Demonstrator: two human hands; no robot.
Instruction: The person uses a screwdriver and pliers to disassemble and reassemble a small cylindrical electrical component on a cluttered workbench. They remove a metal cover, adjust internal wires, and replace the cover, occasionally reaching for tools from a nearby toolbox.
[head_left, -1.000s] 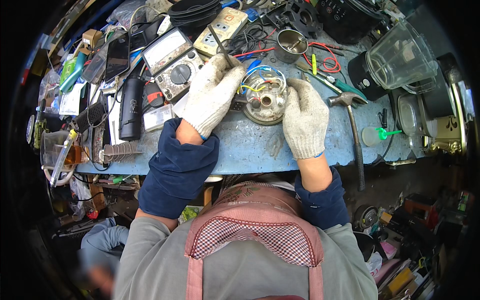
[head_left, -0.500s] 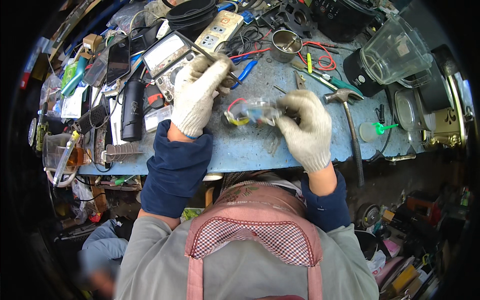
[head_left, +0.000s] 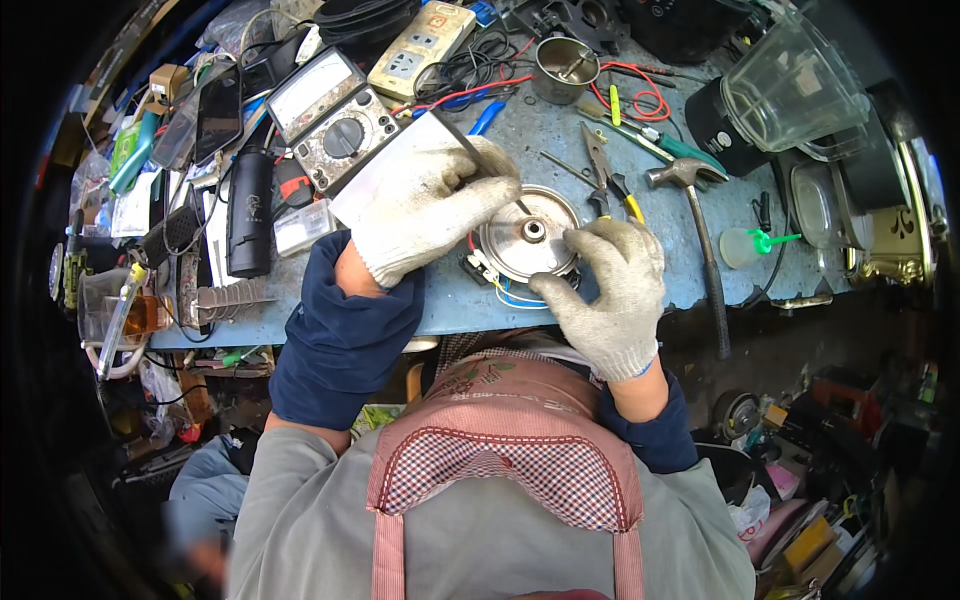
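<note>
My left hand (head_left: 430, 205), in a pale knit glove, is closed on a thin dark rod (head_left: 523, 207) whose tip points at a round silver metal plate (head_left: 510, 250). A flat pale sheet (head_left: 385, 170) lies against the same hand; whether the fingers grip it too, I cannot tell. The plate rests near the front of the bench, with a raised ring in its middle and wires (head_left: 510, 295) coming out beneath. My right hand (head_left: 610, 285), gloved alike, holds the plate's right rim between thumb and fingers.
An analog multimeter (head_left: 345, 135) lies behind my left hand. Beyond my right hand are pliers (head_left: 603, 170), a hammer (head_left: 700, 230) and a green-capped bottle (head_left: 740, 248). A metal cup (head_left: 566, 68) and a power strip (head_left: 420, 50) stand farther back. A black cylinder (head_left: 250, 215) is at left.
The plate, a blur in my right hand before, now shows its silver face on the bench. My left hand has moved toward it with the rod. The pliers and multimeter dial have come into sight.
</note>
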